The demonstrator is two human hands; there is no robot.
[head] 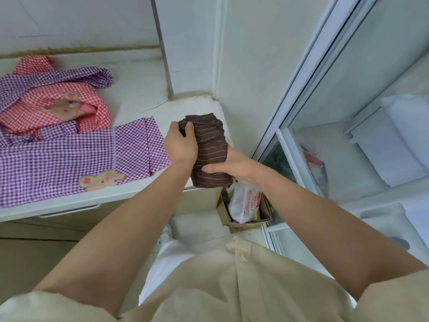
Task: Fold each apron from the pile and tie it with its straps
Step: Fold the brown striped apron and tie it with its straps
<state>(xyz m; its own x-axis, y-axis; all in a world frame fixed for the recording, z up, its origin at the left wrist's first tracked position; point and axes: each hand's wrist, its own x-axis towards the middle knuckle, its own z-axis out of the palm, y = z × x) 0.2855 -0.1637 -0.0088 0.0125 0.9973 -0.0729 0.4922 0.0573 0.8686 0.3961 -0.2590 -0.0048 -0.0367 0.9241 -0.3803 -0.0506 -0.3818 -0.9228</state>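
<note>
We hold the brown apron [210, 145] in both hands at the right end of the counter [139, 89]. It is folded into 1 tight, thick bundle. Its long axis runs away from us, the far end tipped a little to the left, and its thin pale stripes cross the bundle from side to side. The far end sits over the counter's back corner, near the wall. The near end hangs past the front edge, above the box [234, 225] on the floor.

Our left hand [181, 147] grips the far end from the left, fingers curled over the top of the cloth. Our right hand [234, 168] holds the near half from the right, with the thumb [213, 168] laid across the front and the other fingers hidden behind. So the bundle lies between our 2 hands, clamped at both ends.

To the left, the purple apron [58, 159] lies spread flat on the counter, a bear patch near its front edge, just beside our left wrist. Behind it the red apron [58, 105] sits in a loose heap with a purple strip [69, 75] draped over it. A white bag [243, 203] stands in the box.
</note>
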